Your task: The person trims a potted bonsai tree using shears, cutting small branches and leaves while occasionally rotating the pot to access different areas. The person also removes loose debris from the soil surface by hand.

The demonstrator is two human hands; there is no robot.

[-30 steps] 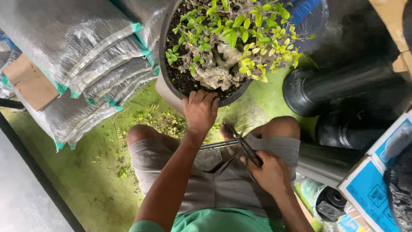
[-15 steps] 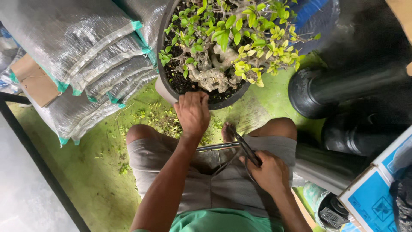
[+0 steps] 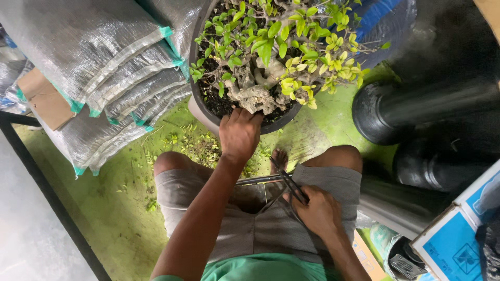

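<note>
**One hand steadies the bonsai pot, the other keeps the shears low**

Nearest the camera, at lower centre of the frame, the right hand (image 3: 319,212) rests on the lap over grey shorts, fingers curled shut around the handles of long, dark pruning shears (image 3: 281,182). The blades point up and left, parted in a narrow V, clear of the plant; held this way the tool sits parked on the thigh, out of the foliage. The wrist is bent slightly inward and the forearm runs down to the lower right.

Further up, at centre, the left hand (image 3: 239,132) stretches forward on a straight arm. Its fingers are bent together over the near rim of the dark round pot (image 3: 200,101), fingertips touching the soil just beside the gnarled pale trunk (image 3: 255,96); the grip looks meant to brace or turn the pot.

The bonsai's green and yellowing leaves (image 3: 291,47) fill the upper centre. Small clippings (image 3: 195,145) litter the green floor under the pot. Stacked grey woven sacks (image 3: 104,67) lie upper left, black pipes (image 3: 416,109) right.
</note>
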